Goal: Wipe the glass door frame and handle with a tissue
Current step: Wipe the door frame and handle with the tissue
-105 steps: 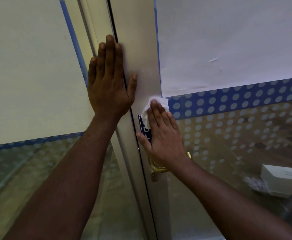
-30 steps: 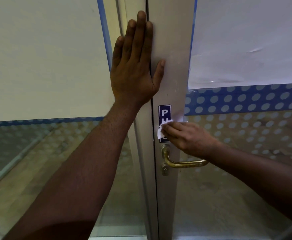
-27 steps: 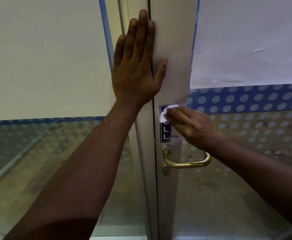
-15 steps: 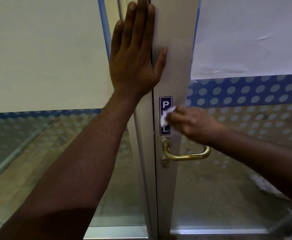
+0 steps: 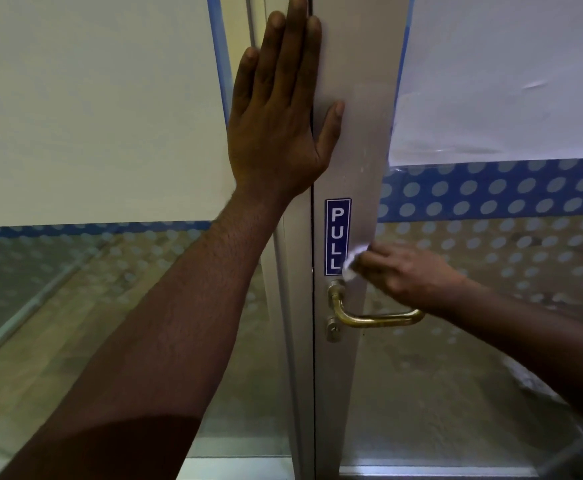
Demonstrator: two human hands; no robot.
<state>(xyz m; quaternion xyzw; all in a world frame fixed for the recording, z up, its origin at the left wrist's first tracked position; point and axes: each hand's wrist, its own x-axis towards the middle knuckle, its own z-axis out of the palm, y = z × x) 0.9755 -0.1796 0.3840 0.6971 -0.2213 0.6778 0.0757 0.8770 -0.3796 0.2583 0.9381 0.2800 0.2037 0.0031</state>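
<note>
the left hand lies flat with fingers spread wide and straight, palm pressed across the dark seam between the two metal uprights of the door frame, its thumb resting on the right-hand upright, holding nothing. lower down, the right hand reaches in from the right, its grip closed on a small crumpled white tissue that pokes out past the fingertips and touches the frame just beside the lower end of the blue pull sticker. the hand is a little blurred. the tissue sits just above the round base of the brass handle, whose lever runs off to the right under the wrist; hand and lever look apart. a small keyhole cylinder sits below the handle base. glass with a blue dotted band flanks the frame on the right, under a white sheet.
</note>
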